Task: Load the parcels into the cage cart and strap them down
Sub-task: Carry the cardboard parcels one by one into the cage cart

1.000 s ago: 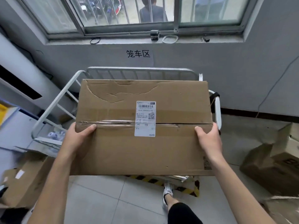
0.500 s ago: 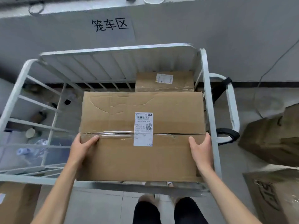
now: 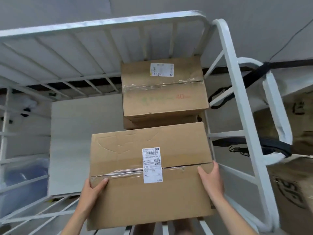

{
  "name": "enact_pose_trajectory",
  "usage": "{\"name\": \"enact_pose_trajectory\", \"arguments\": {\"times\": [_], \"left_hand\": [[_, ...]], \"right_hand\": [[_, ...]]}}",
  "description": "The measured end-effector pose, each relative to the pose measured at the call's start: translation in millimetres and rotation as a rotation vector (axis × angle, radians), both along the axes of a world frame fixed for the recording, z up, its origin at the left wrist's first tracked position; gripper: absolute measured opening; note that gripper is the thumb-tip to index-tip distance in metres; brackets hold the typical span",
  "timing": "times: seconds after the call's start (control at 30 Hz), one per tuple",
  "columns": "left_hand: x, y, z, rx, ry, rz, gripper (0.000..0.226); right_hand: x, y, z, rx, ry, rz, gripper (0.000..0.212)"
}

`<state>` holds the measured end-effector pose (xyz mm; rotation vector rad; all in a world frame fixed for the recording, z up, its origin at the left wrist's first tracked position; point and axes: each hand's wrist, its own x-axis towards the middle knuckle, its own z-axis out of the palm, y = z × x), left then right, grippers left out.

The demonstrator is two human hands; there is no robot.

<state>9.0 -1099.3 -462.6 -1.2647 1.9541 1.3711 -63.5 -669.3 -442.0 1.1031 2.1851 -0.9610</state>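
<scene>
A large brown cardboard parcel (image 3: 128,197) with a white shipping label is held inside the white metal cage cart (image 3: 242,116), low over its near right part. My left hand (image 3: 92,192) grips the parcel's left side and my right hand (image 3: 211,180) grips its right side. Just behind it, against the cart's right wall, another taped brown parcel (image 3: 162,95) sits on top of a further box. A black strap (image 3: 271,146) hangs on the cart's right-hand rail, outside the cage.
The cart's pale floor (image 3: 76,141) shows bare on the left. More cardboard boxes (image 3: 294,197) stand on the ground to the right of the cart. A grey wall (image 3: 254,22) rises behind the cart. Blurred blue plastic (image 3: 23,180) lies beyond the left bars.
The parcel has gone from in front of the cart, over the near rail and down into the cage. My view has tilted downward and moved closer.
</scene>
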Motion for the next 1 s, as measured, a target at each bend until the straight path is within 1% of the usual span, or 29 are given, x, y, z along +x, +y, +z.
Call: {"name": "enact_pose_trajectory", "arguments": {"times": [0.13, 0.2, 0.3, 0.33, 0.37, 0.4, 0.47, 0.53, 0.63, 0.73, 0.8, 0.9, 1.0], "left_hand": [[-7, 0, -58, 0.000, -0.022, -0.042, 0.051], [-21, -1, -80, -0.028, -0.010, -0.082, 0.050], [-45, 2, -109, -0.004, 0.008, -0.148, 0.038], [-53, 3, -116, 0.009, 0.006, -0.168, 0.041], [-59, 4, -123, 0.012, 0.003, -0.180, 0.050], [-65, 5, -129, 0.002, -0.004, -0.180, 0.059], [-74, 7, -141, -0.015, -0.006, -0.174, 0.069], [-80, 13, -148, -0.008, 0.007, -0.134, 0.069], [-86, 28, -163, 0.042, -0.002, -0.085, 0.061], [-83, 44, -179, 0.102, -0.078, -0.146, 0.063], [-79, 52, -182, 0.127, -0.130, -0.180, 0.067], [-73, 56, -176, 0.175, -0.166, -0.222, 0.064], [-74, 62, -157, 0.166, -0.129, -0.267, 0.074]], "right_hand": [[-18, 5, -55, -0.009, -0.001, 0.020, 0.066], [-28, 9, -80, 0.049, -0.008, 0.052, 0.061], [-46, 13, -109, 0.133, -0.051, 0.087, 0.051], [-52, 15, -117, 0.154, -0.064, 0.094, 0.050], [-58, 18, -124, 0.173, -0.072, 0.102, 0.049], [-63, 20, -131, 0.187, -0.078, 0.103, 0.050], [-70, 26, -143, 0.188, -0.078, 0.082, 0.051], [-71, 32, -154, 0.135, -0.054, 0.041, 0.056], [-76, 43, -167, 0.055, -0.003, -0.007, 0.064], [-84, 51, -176, 0.050, 0.017, -0.049, 0.059], [-84, 50, -177, 0.052, 0.029, -0.023, 0.057], [-69, 42, -178, 0.069, -0.020, 0.096, 0.067], [-54, 34, -167, 0.059, -0.068, 0.149, 0.071]]}}
